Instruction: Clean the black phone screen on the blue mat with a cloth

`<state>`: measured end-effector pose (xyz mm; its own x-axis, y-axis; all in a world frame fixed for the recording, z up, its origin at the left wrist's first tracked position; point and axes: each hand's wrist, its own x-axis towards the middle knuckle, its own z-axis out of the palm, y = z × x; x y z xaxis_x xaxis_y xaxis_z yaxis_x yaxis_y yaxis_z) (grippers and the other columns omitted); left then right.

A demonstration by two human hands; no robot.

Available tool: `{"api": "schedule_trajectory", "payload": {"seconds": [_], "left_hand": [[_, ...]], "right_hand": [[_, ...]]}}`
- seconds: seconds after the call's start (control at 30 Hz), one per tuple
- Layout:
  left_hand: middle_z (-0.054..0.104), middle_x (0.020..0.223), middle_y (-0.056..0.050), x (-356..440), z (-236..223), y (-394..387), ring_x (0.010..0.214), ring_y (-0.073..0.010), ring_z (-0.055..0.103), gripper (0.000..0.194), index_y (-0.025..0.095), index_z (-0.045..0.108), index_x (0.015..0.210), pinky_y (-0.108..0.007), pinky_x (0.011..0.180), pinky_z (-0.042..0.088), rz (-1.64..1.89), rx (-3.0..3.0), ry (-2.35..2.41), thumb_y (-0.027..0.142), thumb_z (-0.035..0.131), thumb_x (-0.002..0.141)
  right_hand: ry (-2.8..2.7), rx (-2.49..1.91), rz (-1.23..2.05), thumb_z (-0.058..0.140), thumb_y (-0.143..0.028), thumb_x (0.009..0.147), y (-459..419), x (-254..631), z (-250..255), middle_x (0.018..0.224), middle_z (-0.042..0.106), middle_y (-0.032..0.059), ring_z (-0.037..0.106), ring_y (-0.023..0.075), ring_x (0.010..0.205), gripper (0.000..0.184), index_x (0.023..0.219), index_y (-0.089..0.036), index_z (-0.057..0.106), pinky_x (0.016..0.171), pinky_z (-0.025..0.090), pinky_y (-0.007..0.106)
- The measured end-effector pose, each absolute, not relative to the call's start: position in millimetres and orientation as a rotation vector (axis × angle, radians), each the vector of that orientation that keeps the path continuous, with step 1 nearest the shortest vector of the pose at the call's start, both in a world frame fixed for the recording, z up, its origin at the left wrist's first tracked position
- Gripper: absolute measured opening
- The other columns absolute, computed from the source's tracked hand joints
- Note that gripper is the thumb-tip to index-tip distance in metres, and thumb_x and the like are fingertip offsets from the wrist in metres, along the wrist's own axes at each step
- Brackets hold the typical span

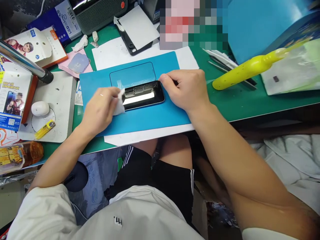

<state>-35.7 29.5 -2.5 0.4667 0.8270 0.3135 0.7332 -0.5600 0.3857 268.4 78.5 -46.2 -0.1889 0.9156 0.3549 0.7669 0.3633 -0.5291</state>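
A black phone [146,95] lies face up on a blue mat [155,118], with bright glare and streaks across its screen. My left hand [98,108] is closed on a white wipe [120,104], which touches the phone's left end. At the far right corner of the phone, my right hand [187,88] is curled, thumb and index finger pressed together against the edge; the other fingertips are hidden. Just behind the phone, a clear screen protector [136,71] with a black border lies flat on the mat.
Beyond the mat are a phone case [133,50] and white paper [140,28]. A yellow bottle [240,71] lies to the right. On the left stand a metal pole [25,61], boxes [11,100], a grey plate [62,110] with a lighter [45,129], and a drink bottle [35,151].
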Motion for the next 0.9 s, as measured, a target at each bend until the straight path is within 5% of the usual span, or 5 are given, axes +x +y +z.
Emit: {"api": "schedule_trajectory", "payload": {"seconds": [0.17,0.37,0.5,0.63,0.9], "left_hand": [[0.064,0.162,-0.012,-38,-11,34,0.158,-0.0302,0.054,0.050,0.020,0.057,0.158,-0.053,0.131,0.045,0.355,2.608,1.204,0.037,0.034,0.116],[0.042,0.179,-0.012,-37,-9,28,0.173,-0.0376,0.026,0.068,0.021,0.040,0.173,-0.063,0.141,0.022,0.191,2.677,1.245,0.057,0.033,0.116],[0.028,0.184,-0.012,-30,-8,26,0.172,-0.0344,0.027,0.083,0.022,0.027,0.178,-0.056,0.143,0.024,0.050,2.731,0.863,0.071,0.034,0.111],[0.024,0.184,-0.016,-41,-4,20,0.173,-0.0357,0.025,0.092,0.018,0.021,0.179,-0.056,0.142,0.025,0.029,2.720,1.032,0.075,0.037,0.109],[0.023,0.186,-0.013,-61,6,14,0.174,-0.0329,0.022,0.080,0.021,0.018,0.180,-0.055,0.142,0.023,-0.075,2.680,1.150,0.064,0.032,0.114]], "right_hand": [[-1.967,-1.450,0.340,0.046,-0.060,0.109,80,269,-48,0.064,0.064,0.0056,0.059,0.0270,0.064,0.053,0.068,-0.030,0.063,0.062,0.035,0.043],[-1.948,-1.464,0.389,0.049,-0.057,0.108,83,268,-52,0.065,0.064,0.0049,0.059,0.0267,0.066,0.048,0.071,-0.030,0.064,0.066,0.036,0.042],[-1.936,-1.459,0.336,0.047,-0.056,0.108,84,267,-53,0.069,0.068,0.0059,0.061,0.0274,0.068,0.049,0.070,-0.030,0.063,0.065,0.037,0.043],[-1.943,-1.438,0.323,0.045,-0.057,0.109,83,266,-55,0.070,0.070,0.0054,0.063,0.0277,0.070,0.049,0.072,-0.031,0.064,0.064,0.038,0.042],[-1.923,-1.448,0.295,0.050,-0.045,0.107,86,264,-54,0.066,0.061,0.0058,0.059,0.0260,0.069,0.047,0.064,-0.028,0.054,0.065,0.037,0.043]]}}
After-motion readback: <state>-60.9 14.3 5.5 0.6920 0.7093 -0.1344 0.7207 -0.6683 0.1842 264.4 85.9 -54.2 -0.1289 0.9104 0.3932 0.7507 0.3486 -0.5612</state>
